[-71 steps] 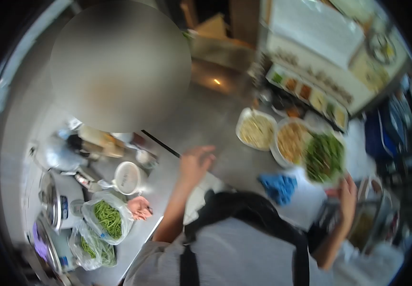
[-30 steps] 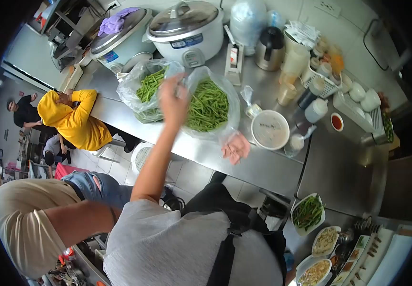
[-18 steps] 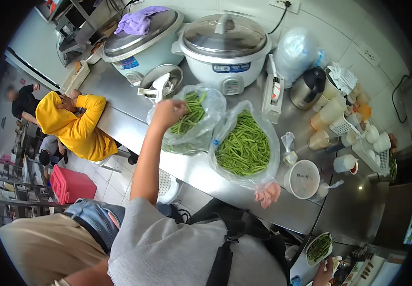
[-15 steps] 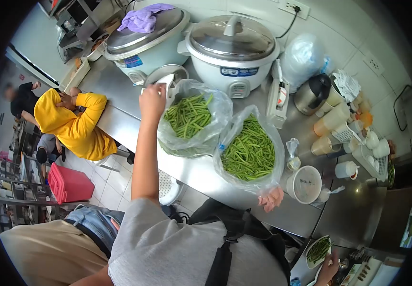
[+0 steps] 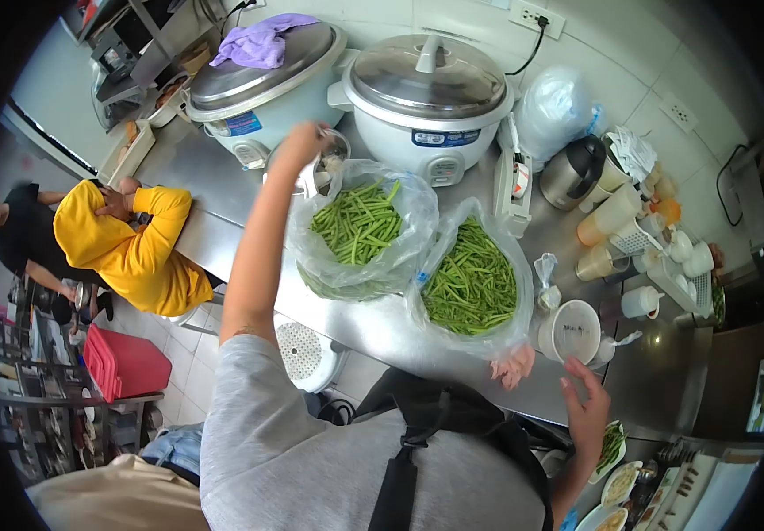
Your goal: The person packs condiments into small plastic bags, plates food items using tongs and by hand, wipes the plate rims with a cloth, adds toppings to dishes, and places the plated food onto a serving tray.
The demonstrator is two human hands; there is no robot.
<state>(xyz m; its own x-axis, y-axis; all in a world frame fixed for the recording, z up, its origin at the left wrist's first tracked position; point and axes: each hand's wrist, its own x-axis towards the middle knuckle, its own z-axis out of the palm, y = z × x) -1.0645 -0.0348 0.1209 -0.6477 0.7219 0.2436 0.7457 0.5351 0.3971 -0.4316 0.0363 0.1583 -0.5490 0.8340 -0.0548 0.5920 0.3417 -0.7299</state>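
My left hand (image 5: 309,142) reaches over a round metal bowl (image 5: 337,142) in front of the rice cookers. Its fingers are bent together; whatever they hold is hidden. Below that hand stands a white container (image 5: 312,183), partly covered by the plastic bag beside it. Cut green beans (image 5: 360,223) fill this see-through bag, and a second bag (image 5: 468,276) to the right holds more. My right hand (image 5: 585,403) is raised with its fingers apart, holding nothing. Just beyond it stands a white plastic tub (image 5: 569,332). A plate of green beans (image 5: 610,447) lies below that hand.
Two big rice cookers (image 5: 426,106) stand along the wall, one with a purple cloth (image 5: 262,41) on its lid. Flask (image 5: 572,168), bottles and cups crowd the right side. A person in a yellow hoodie (image 5: 134,243) sits at the left end; another stands behind.
My right hand has risen from beside the plate of beans towards the white tub. My left hand has shifted slightly right and up over the metal bowl.
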